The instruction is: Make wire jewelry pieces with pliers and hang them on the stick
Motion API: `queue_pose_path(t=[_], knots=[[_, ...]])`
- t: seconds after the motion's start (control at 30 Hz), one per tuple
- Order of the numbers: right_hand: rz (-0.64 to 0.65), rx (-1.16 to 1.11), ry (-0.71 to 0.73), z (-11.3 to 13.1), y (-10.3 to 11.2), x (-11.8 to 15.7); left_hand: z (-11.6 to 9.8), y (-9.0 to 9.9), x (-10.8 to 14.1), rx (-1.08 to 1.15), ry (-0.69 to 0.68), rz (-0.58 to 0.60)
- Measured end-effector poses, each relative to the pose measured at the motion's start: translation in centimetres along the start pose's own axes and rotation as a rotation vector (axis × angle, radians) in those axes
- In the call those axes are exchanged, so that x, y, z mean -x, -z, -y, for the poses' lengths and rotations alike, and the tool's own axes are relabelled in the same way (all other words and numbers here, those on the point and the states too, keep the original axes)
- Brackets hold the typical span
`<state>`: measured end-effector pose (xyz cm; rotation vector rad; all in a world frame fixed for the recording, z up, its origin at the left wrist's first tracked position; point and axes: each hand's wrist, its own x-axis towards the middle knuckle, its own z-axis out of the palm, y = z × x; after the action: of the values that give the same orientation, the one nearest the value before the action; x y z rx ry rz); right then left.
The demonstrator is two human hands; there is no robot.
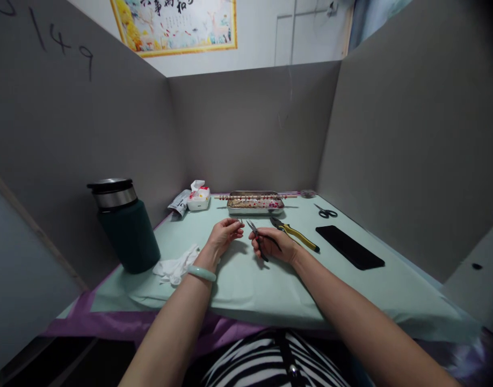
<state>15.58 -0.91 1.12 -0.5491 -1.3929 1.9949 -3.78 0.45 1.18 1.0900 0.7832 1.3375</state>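
At the centre, the right hand [276, 244] curls round black-handled pliers [258, 239]; the left hand [227, 236] pinches something too tiny to identify. A loose pinch could drop it, or the pliers' tips, so near, could nip fingertips.

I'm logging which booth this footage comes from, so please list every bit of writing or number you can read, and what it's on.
"149", handwritten on the left grey panel; a cut-off mark precedes it.
"事" and "和", on the wall poster; neighbouring characters are cut off, smaller lines unreadable.
Silver packet: print too small to read.
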Motion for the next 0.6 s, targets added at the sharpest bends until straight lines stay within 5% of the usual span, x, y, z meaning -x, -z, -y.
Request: queue_pose_path(t=[0.6], knots=[[0.011,-0.062,0.019,-0.24,0.09,-0.17,-0.11,-0.77,0.79,-0.096,-0.012,0.115]])
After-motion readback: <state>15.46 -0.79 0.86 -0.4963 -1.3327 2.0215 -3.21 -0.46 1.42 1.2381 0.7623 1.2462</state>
